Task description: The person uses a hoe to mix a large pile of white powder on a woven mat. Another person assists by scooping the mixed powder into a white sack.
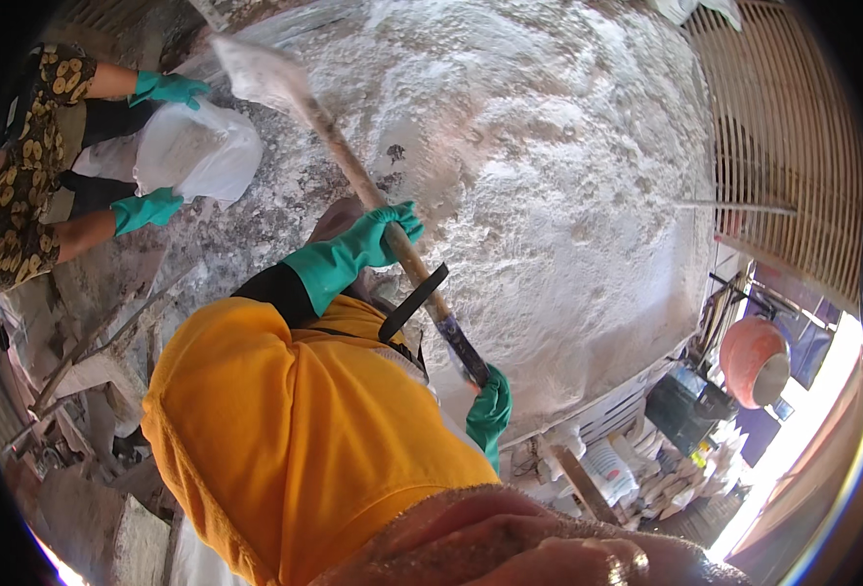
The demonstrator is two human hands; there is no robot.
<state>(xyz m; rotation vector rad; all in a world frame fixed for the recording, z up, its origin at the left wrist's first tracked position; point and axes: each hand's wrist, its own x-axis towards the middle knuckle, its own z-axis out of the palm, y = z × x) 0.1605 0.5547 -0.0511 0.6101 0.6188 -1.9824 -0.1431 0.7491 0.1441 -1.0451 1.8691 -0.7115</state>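
My left hand (368, 241), in a long teal rubber glove, is closed around the middle of a shovel's wooden handle (346, 156). My right hand (490, 402), gloved alike, grips the dark, wrapped end of the handle close to my body. The shovel's blade (264, 74), coated with white material, reaches to the upper left. It lies over a broad spread of white, powdery, lumpy material (568, 156). At the left, a co-worker's two teal-gloved hands (148, 209) hold a white plastic sack (202, 151) by its sides, near the blade.
A slatted wooden screen (793, 146) stands at the far right, with a thin pole (734, 206) by it. Lower right are an orange-red pot (752, 359), a dark bin (680, 405) and a white sack (609, 471). Sticks and boards (109, 337) clutter the left.
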